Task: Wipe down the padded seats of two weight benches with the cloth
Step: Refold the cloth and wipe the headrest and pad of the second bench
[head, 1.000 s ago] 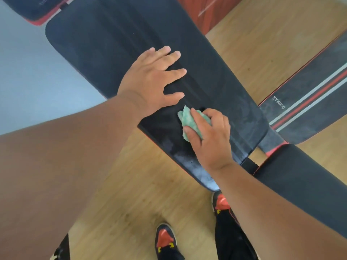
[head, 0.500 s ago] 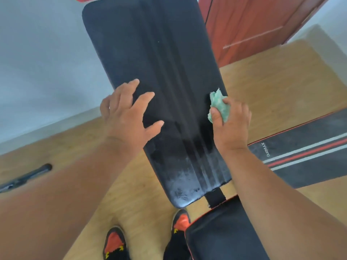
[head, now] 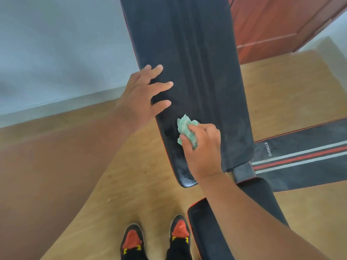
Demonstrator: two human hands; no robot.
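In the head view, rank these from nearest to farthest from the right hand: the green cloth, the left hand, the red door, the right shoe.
1. Green cloth: gripped in the right hand itself, on the bench pad.
2. Left hand: up and to the left, on the pad's left edge.
3. Right shoe: below, on the wooden floor.
4. Red door: top right, behind the bench.

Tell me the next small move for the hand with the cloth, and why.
Probably draw the right hand and its green cloth down toward the near end of the long black bench pad. Pale dusty smears show there, near the rounded corner, while the left hand braces the pad's edge.
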